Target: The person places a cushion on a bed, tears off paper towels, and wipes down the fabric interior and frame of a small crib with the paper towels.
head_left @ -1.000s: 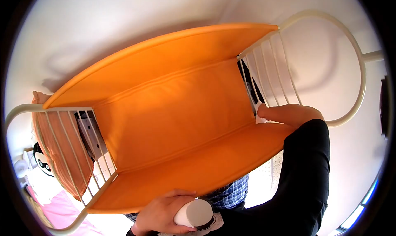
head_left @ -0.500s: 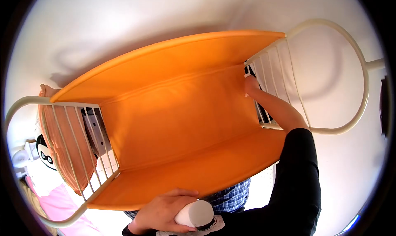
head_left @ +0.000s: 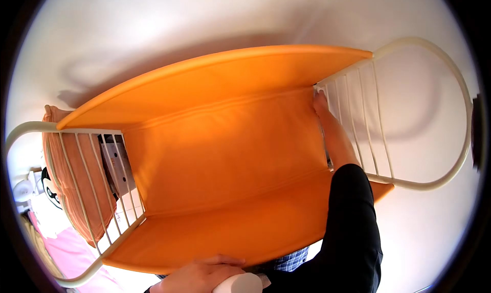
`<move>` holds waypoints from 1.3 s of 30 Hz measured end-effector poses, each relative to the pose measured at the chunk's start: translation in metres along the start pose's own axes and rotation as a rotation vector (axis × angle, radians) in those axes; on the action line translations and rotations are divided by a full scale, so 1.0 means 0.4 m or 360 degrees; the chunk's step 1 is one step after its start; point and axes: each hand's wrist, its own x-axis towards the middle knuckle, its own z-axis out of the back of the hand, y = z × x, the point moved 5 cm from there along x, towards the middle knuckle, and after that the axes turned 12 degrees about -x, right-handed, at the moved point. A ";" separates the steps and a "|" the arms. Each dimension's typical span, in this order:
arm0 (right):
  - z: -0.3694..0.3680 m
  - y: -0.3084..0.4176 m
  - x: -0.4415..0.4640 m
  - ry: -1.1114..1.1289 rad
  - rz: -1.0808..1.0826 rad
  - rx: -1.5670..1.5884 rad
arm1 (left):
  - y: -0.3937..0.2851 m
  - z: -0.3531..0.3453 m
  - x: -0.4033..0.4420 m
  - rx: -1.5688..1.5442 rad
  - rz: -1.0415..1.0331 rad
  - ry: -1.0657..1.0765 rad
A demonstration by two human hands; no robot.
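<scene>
An orange fabric sling with two raised sides stretches between cream metal wire end frames. My left hand rests at the sling's near edge, its fingers around a white cylinder partly cut off by the bottom of the view. My right hand is inside the sling's right end, pressed where the fabric meets the wire bars. Its fingers look closed; only a trace of the thin white piece seen in them earlier shows now. The black sleeve crosses over the near fabric side.
A curved cream tube bows out at the right and another at the left. A peach cushion and a grey box stand behind the left bars. A pink cloth lies below them. A white wall is behind.
The sling's right end sits farther right and lower in view. My right hand has shifted slightly right, its forearm now steeper. My left hand and the white cylinder are lower in view.
</scene>
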 end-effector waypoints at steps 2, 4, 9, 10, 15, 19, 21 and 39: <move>-0.040 -0.032 -0.003 0.0050 -0.0002 0.0132 | 0.002 0.002 0.002 -0.0024 -0.0010 0.0004; -0.037 -0.047 -0.037 0.0134 -0.0129 0.0295 | 0.003 0.000 0.007 -0.0048 -0.0042 0.0023; -0.014 -0.092 -0.244 0.0544 -0.0446 0.0495 | 0.002 0.008 0.003 -0.0070 -0.0026 -0.0025; -0.075 -0.184 -0.252 0.0663 -0.0255 -0.0001 | 0.001 0.007 0.004 -0.0089 -0.0030 -0.0024; 0.042 -0.228 -0.478 0.0844 -0.0478 -0.0345 | -0.005 0.009 0.002 -0.0021 -0.0116 -0.0059; 0.030 -0.193 -0.574 0.1809 0.1050 -0.2356 | 0.012 0.001 -0.006 -0.0048 0.0000 -0.0035; 0.051 -0.174 -0.609 0.2093 0.1623 -0.2635 | 0.009 0.004 -0.003 -0.0005 -0.0042 -0.0065; 0.523 0.761 -0.932 0.2357 0.0412 0.1429 | -0.008 -0.020 0.009 0.0131 -0.0009 -0.0138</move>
